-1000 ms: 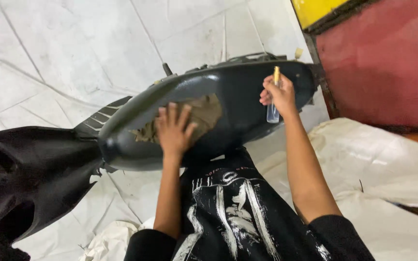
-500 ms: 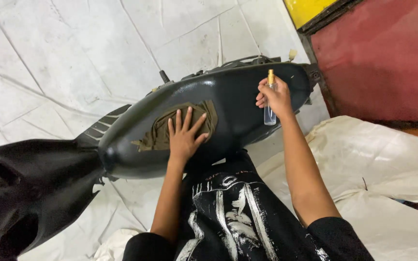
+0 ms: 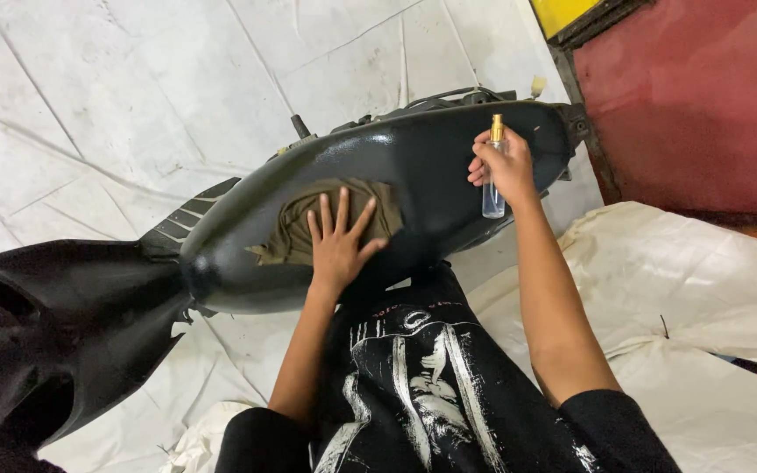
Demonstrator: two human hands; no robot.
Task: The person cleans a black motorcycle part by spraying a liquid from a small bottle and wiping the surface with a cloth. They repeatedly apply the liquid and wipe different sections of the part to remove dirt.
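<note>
- Tiles (image 3: pixel 133 96), pale and streaked, fill the upper left and upper middle of the frame as the floor.
- Sheet (image 3: pixel 703 289), off-white and creased, covers the floor at right and lower right, and runs under the person toward the lower left.
- Wall (image 3: pixel 694 96), dull red, fills the upper right corner, with a yellow panel (image 3: pixel 562 10) at its top edge.
- Fairing (image 3: pixel 54 324), matte black, takes up the lower left; a ribbed footboard (image 3: pixel 190 219) shows between it and the seat.
- Seat (image 3: pixel 431 166), long, glossy and black, runs from left of centre up to the upper right, just in front of the person.
- Shirt (image 3: pixel 422 385), black with a white print, sits at bottom centre, right against the seat's near edge.
- Cloth (image 3: pixel 295 232), olive-brown and crumpled, lies on the seat's left half, just left of centre frame.
- Left hand (image 3: pixel 339 241) lies flat on the cloth, fingers spread wide, palm pressing down; it grips nothing.
- Right hand (image 3: pixel 505 166) is closed around a bottle near the seat's upper right end.
- Bottle (image 3: pixel 493 203), small, clear and slim with a gold spray top, stands upright in that fist, its base showing below the fingers, over the seat.
</note>
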